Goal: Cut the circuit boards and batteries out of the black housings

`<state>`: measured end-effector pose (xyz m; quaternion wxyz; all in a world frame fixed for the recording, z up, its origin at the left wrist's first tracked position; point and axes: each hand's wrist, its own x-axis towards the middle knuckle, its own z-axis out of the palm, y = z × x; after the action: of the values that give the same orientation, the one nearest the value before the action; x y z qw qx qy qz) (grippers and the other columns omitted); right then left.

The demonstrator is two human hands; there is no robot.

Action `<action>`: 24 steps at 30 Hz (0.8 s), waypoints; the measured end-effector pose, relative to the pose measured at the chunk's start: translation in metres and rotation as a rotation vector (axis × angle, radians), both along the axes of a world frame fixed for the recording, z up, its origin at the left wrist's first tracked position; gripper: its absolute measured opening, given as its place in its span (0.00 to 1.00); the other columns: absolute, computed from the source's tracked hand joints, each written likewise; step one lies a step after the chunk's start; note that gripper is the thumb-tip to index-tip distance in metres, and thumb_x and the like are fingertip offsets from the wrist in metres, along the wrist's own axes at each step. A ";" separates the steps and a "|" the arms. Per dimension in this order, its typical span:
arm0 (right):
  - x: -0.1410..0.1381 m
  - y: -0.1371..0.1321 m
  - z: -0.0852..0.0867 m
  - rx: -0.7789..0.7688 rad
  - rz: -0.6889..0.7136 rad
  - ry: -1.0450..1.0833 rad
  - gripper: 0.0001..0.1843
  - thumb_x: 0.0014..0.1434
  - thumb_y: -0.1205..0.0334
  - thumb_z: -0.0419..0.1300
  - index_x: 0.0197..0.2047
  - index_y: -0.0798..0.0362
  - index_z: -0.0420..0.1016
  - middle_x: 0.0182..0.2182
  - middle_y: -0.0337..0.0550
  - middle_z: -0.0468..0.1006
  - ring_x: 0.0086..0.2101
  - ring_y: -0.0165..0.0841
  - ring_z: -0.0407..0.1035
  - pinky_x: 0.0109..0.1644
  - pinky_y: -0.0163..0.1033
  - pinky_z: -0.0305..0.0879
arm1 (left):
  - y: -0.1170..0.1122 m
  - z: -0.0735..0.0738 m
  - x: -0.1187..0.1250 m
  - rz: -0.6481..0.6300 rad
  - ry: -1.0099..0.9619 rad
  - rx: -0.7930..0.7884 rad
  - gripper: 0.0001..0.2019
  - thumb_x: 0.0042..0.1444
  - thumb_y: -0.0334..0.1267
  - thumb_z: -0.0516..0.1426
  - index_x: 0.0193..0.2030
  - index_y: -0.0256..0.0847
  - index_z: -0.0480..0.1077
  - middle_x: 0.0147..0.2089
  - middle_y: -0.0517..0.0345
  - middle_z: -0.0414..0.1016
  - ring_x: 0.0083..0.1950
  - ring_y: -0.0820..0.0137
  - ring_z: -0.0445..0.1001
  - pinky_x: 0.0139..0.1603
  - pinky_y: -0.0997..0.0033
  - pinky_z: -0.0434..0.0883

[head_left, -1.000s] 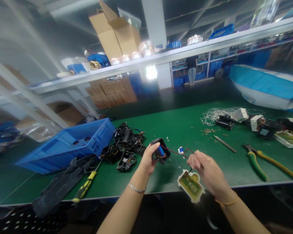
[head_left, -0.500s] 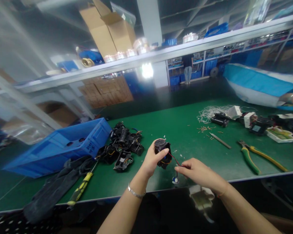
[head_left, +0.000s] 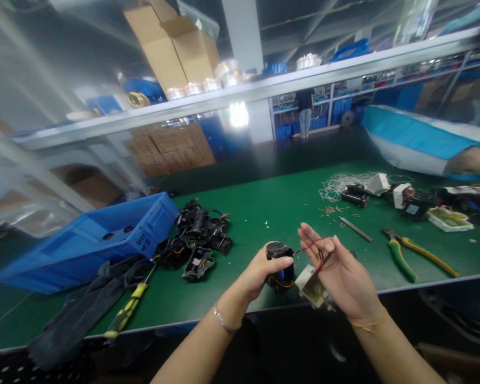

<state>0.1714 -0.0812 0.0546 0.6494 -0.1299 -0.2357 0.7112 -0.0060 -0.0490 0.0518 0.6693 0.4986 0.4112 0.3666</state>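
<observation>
My left hand (head_left: 258, 273) is closed around a black plastic housing (head_left: 279, 250), its thumb across the front. Inside the housing a blue part and an orange wire show. Thin red and black wires (head_left: 310, 246) run from the housing to my right hand (head_left: 346, 280). There the thumb pins the wires against the fingers, and the palm is turned up with some fingertips stretched out. A white boxy part (head_left: 314, 288) with a yellowish inside is beside the right palm, near the table's front edge; I cannot tell whether the hand touches it.
Left are black housings (head_left: 200, 232), a blue bin (head_left: 144, 234), a dark cloth (head_left: 84, 304) and a yellow-black screwdriver (head_left: 128, 312). Right are green-yellow pliers (head_left: 402, 256), a grey pen-like tool (head_left: 356, 228), small screws (head_left: 331, 210) and parts. Another person's arm (head_left: 472, 160) reaches into a blue-white bag (head_left: 416, 138).
My right hand has risen and turned palm up, bringing the wires with it. The left hand has moved slightly right with the housing. The white part appears higher, beside the right hand.
</observation>
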 end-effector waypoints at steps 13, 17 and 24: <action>-0.015 -0.014 -0.004 0.017 -0.051 -0.224 0.23 0.64 0.55 0.52 0.19 0.52 0.57 0.17 0.32 0.47 0.22 0.28 0.45 0.33 0.39 0.52 | 0.008 -0.005 0.012 0.222 0.099 0.166 0.19 0.45 0.44 0.64 0.41 0.36 0.68 0.35 0.57 0.70 0.36 0.70 0.68 0.39 0.71 0.65; -0.013 -0.023 -0.003 0.037 -0.071 -0.234 0.24 0.65 0.58 0.51 0.18 0.53 0.57 0.17 0.33 0.50 0.22 0.29 0.46 0.32 0.40 0.50 | 0.006 -0.006 0.012 0.185 0.104 0.193 0.19 0.46 0.44 0.63 0.42 0.36 0.68 0.37 0.56 0.71 0.37 0.69 0.69 0.41 0.70 0.65; 0.023 -0.022 0.007 -0.099 0.010 -0.160 0.24 0.64 0.54 0.51 0.18 0.52 0.55 0.16 0.31 0.42 0.20 0.28 0.38 0.28 0.39 0.47 | -0.009 0.004 0.012 -0.027 0.156 0.230 0.19 0.48 0.44 0.62 0.44 0.37 0.67 0.37 0.56 0.70 0.38 0.68 0.69 0.40 0.71 0.65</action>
<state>0.1944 -0.1031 0.0612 0.6178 -0.2168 -0.2520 0.7126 0.0056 -0.0585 0.0559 0.5785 0.6045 0.4106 0.3625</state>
